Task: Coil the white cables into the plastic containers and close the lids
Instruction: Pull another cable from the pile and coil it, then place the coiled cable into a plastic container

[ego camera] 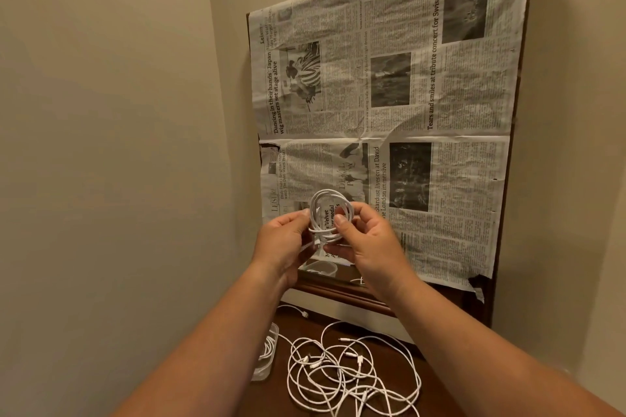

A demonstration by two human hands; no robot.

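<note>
Both hands are raised in front of the newspaper-covered mirror, holding a coiled white cable [330, 210]. My left hand [283, 244] pinches the coil's left side and my right hand [364, 242] grips its right side and bottom. Down on the dark wooden tabletop [437, 393] lies a tangle of several loose white cables [345, 369]. A clear plastic container [267, 354] sits at the table's left edge, partly hidden by my left forearm, with a coiled white cable inside. Its lid state cannot be told.
A wood-framed mirror covered with newspaper [399, 105] leans against the wall behind the table. A beige wall [101, 145] closes in on the left. One cable end [303, 313] lies near the mirror's base.
</note>
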